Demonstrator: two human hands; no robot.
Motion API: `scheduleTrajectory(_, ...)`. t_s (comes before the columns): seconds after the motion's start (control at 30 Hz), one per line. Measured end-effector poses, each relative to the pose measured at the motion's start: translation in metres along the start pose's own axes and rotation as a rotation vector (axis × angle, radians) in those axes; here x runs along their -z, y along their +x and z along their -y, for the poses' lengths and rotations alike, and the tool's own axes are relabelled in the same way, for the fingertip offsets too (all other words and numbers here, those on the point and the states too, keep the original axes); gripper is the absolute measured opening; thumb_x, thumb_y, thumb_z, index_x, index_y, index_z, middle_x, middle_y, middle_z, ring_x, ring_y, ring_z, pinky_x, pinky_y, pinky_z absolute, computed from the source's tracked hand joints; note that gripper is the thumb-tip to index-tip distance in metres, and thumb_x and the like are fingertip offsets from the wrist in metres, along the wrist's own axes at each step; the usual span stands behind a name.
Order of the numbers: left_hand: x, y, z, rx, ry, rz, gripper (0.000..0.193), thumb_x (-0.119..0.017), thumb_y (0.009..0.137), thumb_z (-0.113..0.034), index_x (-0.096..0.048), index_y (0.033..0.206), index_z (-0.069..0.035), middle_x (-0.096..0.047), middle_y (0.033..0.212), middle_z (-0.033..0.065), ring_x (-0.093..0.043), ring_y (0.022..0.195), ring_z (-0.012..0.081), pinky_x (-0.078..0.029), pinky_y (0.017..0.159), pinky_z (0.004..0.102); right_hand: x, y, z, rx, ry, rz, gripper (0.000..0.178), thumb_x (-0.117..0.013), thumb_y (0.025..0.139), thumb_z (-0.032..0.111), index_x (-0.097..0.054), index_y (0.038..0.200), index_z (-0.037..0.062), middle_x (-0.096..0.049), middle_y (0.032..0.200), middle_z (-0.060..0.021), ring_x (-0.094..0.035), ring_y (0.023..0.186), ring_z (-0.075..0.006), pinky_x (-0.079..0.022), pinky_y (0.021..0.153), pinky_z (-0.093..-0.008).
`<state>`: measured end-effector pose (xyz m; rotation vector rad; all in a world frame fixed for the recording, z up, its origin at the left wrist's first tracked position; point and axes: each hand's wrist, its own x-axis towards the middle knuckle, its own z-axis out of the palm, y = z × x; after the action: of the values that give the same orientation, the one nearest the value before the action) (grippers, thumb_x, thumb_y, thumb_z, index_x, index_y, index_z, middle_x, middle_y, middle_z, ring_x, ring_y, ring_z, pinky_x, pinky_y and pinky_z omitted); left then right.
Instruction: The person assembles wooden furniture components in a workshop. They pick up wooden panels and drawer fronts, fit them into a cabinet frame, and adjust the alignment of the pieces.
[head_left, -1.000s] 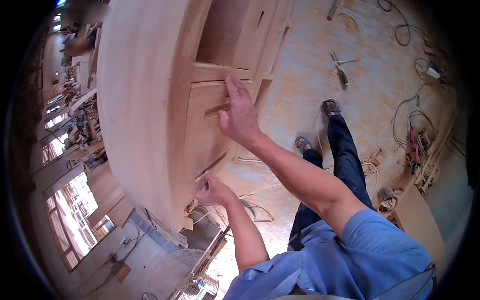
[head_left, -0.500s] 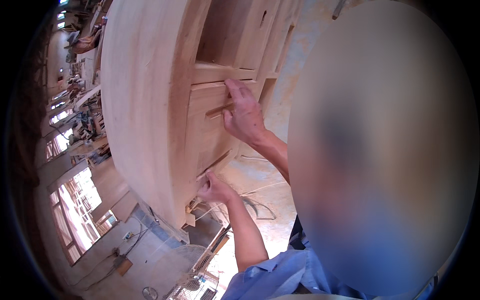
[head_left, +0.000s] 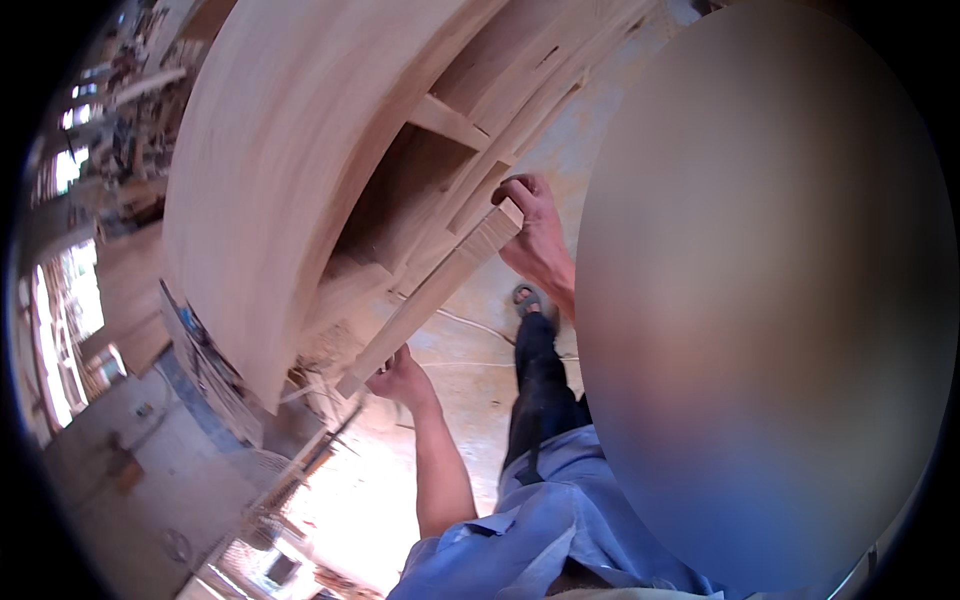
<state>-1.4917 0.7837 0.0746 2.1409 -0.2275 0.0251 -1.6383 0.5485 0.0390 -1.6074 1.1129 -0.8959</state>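
Observation:
A pale wooden cabinet (head_left: 270,190) leans across the left and middle of the head view, with a dark square opening (head_left: 400,190) in its front. In front of that opening I hold a wooden door panel (head_left: 430,295), seen nearly edge-on and apart from the cabinet. My right hand (head_left: 533,235) curls its fingers over the panel's upper right end. At its lower left end, my left hand (head_left: 402,382) grips it, with part of the fingers hidden behind the wood.
My leg in dark trousers and a sandal (head_left: 525,298) stands on the dusty floor. A thin cable (head_left: 475,325) runs over that floor. Wood pieces (head_left: 120,150) are piled along the far left, and a wire-caged fan (head_left: 255,480) stands at lower left.
The door panel has come out of the cabinet front toward me, baring the dark opening behind it. Both hands moved with it, and the view has turned.

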Motion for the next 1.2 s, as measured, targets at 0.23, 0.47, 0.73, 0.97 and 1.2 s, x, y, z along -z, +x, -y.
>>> scheduleTrajectory(0.23, 0.129, -0.021, 0.027, -0.019, -0.156, 0.060, 0.059, -0.083, 0.077, -0.001, -0.053, 0.127, 0.005, -0.063, 0.118, 0.0150, -0.064, 0.107, 0.0235, -0.053, 0.093, 0.0360, 0.023, -0.086, 0.082, -0.180, 0.004, 0.404, 0.046, -0.073, 0.080, 0.004, -0.056, 0.123, 0.0000, -0.064, 0.112, -0.0158, -0.063, 0.105, -0.0246, -0.052, 0.089, -0.0371)
scheduleTrajectory(0.47, 0.329, 0.038, 0.042, 0.203, -0.213, 0.073, 0.059, -0.083, 0.073, -0.004, -0.057, 0.126, 0.004, -0.069, 0.110, 0.0094, -0.066, 0.098, 0.0192, -0.052, 0.090, 0.0322, -0.100, -0.210, 0.157, -0.196, 0.261, 0.487, 0.048, -0.076, 0.092, 0.029, -0.056, 0.123, -0.0021, -0.065, 0.109, -0.0141, -0.063, 0.100, -0.0212, -0.055, 0.082, -0.0346)
scheduleTrajectory(0.73, 0.528, 0.068, 0.113, 0.320, -1.133, 0.344, 0.060, -0.059, 0.103, -0.018, -0.040, 0.155, 0.004, -0.059, 0.143, 0.0110, -0.055, 0.130, 0.0201, -0.040, 0.113, 0.0347, -0.296, -0.278, 0.143, -0.697, 0.508, 0.785, 0.035, -0.062, 0.101, 0.030, -0.065, 0.123, 0.0019, -0.069, 0.115, -0.0092, -0.064, 0.105, -0.0230, -0.050, 0.094, -0.0378)
scheduleTrajectory(0.97, 0.549, 0.059, 0.093, 0.307, -1.565, 0.239, 0.074, -0.060, 0.096, -0.015, -0.028, 0.160, 0.004, -0.049, 0.154, 0.0169, -0.050, 0.138, 0.0263, -0.038, 0.116, 0.0367, -0.381, -0.335, 0.211, -1.069, 0.362, 1.001, 0.048, -0.056, 0.101, 0.038, -0.063, 0.137, 0.0065, -0.067, 0.135, -0.0132, -0.062, 0.123, -0.0332, -0.046, 0.111, -0.0459)
scheduleTrajectory(1.2, 0.528, 0.155, 0.078, 0.412, -1.535, 0.053, 0.078, -0.058, 0.088, -0.012, -0.031, 0.159, 0.004, -0.056, 0.144, 0.0186, -0.063, 0.119, 0.0255, -0.051, 0.099, 0.0357, -0.429, -0.323, 0.201, -1.187, 0.238, 1.098, 0.050, -0.052, 0.101, 0.042, -0.066, 0.131, 0.0044, -0.070, 0.124, -0.0174, -0.069, 0.108, -0.0343, -0.056, 0.098, -0.0488)
